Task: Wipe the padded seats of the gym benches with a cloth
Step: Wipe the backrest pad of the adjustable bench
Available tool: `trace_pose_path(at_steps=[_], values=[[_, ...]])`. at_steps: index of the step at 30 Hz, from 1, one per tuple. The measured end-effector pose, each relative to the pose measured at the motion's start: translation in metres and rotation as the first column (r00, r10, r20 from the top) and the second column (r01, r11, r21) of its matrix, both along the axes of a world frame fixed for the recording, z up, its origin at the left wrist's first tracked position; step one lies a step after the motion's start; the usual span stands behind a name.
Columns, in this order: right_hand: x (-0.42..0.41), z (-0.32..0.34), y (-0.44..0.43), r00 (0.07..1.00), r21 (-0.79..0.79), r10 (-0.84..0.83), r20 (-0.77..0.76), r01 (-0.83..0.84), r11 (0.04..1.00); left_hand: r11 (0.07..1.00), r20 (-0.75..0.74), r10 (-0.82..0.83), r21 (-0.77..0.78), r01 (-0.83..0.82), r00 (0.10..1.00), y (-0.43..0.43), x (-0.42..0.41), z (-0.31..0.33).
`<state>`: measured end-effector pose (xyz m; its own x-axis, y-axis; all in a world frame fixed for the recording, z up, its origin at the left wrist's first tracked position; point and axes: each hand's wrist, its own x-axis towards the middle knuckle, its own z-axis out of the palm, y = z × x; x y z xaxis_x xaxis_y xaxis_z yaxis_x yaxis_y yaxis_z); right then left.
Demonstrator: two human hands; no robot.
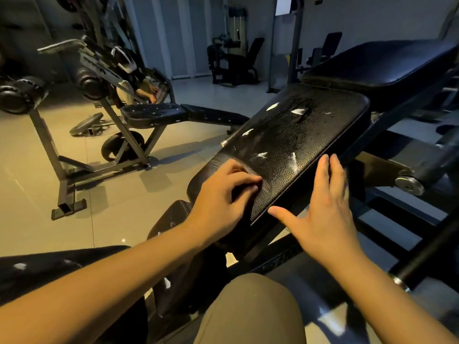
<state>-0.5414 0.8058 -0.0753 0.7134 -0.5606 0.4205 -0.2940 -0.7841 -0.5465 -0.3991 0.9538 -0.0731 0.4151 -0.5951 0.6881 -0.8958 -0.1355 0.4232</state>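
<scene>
1. A tan-trousered knee sits at 6 o'clock.
2. The black textured padded seat, flecked white, fills the centre.
3. At its 5 o'clock edge, the right hand rests with straight, spread fingers.
4. At its 7 o'clock corner, the left hand presses down with curled fingers; whether they hold a cloth, I cannot tell.

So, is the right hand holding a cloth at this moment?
No: the right hand lies open, its fingers straight along the side edge of the seat pad, with nothing in it.
</scene>
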Motion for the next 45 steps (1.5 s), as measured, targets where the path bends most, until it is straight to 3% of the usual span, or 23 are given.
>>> trace_pose_path(at_steps=[3, 5, 8, 10, 12, 14, 17, 19, 22, 25, 27, 29, 31, 33, 35, 37, 40, 42, 45], values=[[0.0, -0.002, -0.001, 1.0, -0.012, -0.003, -0.003, 0.003, 1.0, 0.975, 0.121, -0.195, 0.134, 0.179, 0.973, 0.021, -0.006, -0.01], [0.0, -0.002, -0.001, 1.0, -0.007, 0.0, -0.003, 0.0, 1.0, 0.991, 0.119, -0.081, 0.115, 0.068, 0.99, 0.023, 0.025, -0.014], [-0.001, -0.002, 0.0, 1.0, 0.013, 0.002, -0.011, -0.001, 1.0, 0.963, -0.038, 0.267, 0.037, -0.266, 0.963, 0.019, 0.086, -0.012], [-0.001, -0.001, 0.0, 1.0, 0.018, 0.004, -0.003, -0.004, 1.0, 0.94, -0.08, 0.336, 0.082, -0.33, 0.938, 0.016, 0.092, -0.009], [-0.001, -0.001, 0.0, 1.0, 0.014, 0.006, -0.004, -0.006, 1.0, 0.974, -0.052, 0.221, 0.069, -0.217, 0.974, 0.013, 0.063, -0.003], [0.0, 0.0, -0.001, 1.0, 0.004, 0.002, -0.008, -0.002, 1.0, 0.998, 0.021, 0.002, 0.068, -0.004, 1.0, 0.017, 0.02, -0.003], [0.0, -0.002, -0.002, 1.0, -0.014, -0.006, -0.015, 0.006, 1.0, 0.962, 0.136, -0.236, 0.17, 0.212, 0.962, 0.03, -0.005, -0.01], [0.0, -0.002, -0.002, 1.0, -0.005, 0.002, -0.015, -0.002, 1.0, 0.98, 0.135, -0.151, 0.148, 0.131, 0.979, 0.033, 0.019, -0.016], [-0.001, -0.003, -0.001, 1.0, 0.009, 0.006, -0.01, -0.006, 1.0, 0.985, 0.007, 0.169, 0.038, -0.169, 0.986, 0.028, 0.082, -0.017], [-0.003, -0.002, 0.0, 1.0, 0.027, 0.016, -0.008, -0.015, 1.0, 0.949, -0.121, 0.313, 0.082, -0.304, 0.942, 0.024, 0.106, -0.011], [-0.003, -0.001, 0.0, 1.0, 0.021, 0.017, -0.006, -0.017, 1.0, 0.973, -0.11, 0.227, 0.075, -0.22, 0.968, 0.019, 0.077, -0.005], [-0.002, -0.001, 0.0, 1.0, 0.015, 0.01, -0.002, -0.01, 1.0, 0.998, -0.032, 0.025, 0.061, -0.023, 0.999, 0.02, 0.033, -0.003], [-0.001, -0.002, -0.001, 1.0, 0.007, 0.003, -0.007, -0.003, 1.0, 0.979, 0.079, -0.181, 0.108, 0.172, 0.98, 0.025, 0.003, -0.007], [0.0, -0.003, -0.002, 1.0, 0.004, 0.003, -0.008, -0.003, 1.0, 0.964, 0.179, -0.237, 0.169, 0.207, 0.955, 0.025, 0.012, -0.008], [0.0, -0.004, -0.002, 1.0, 0.008, 0.011, -0.004, -0.011, 1.0, 0.993, 0.143, -0.082, 0.097, 0.068, 0.986, 0.017, 0.041, -0.011], [-0.001, -0.003, -0.001, 1.0, 0.019, 0.013, -0.008, -0.013, 1.0, 0.986, -0.004, 0.168, -0.008, -0.168, 0.986, 0.01, 0.082, -0.008], [-0.001, -0.001, 0.0, 1.0, 0.027, 0.017, -0.007, -0.017, 0.999, 0.934, -0.107, 0.356, 0.057, -0.352, 0.928, 0.005, 0.111, -0.004], [-0.001, 0.0, 0.001, 1.0, 0.024, 0.018, -0.01, -0.018, 1.0, 0.958, -0.096, 0.286, 0.041, -0.283, 0.953, 0.002, 0.085, 0.001], [-0.001, 0.0, 0.0, 1.0, 0.015, 0.005, -0.009, -0.005, 1.0, 1.0, 0.021, -0.023, 0.014, 0.023, 1.0, 0.009, 0.015, -0.002]])
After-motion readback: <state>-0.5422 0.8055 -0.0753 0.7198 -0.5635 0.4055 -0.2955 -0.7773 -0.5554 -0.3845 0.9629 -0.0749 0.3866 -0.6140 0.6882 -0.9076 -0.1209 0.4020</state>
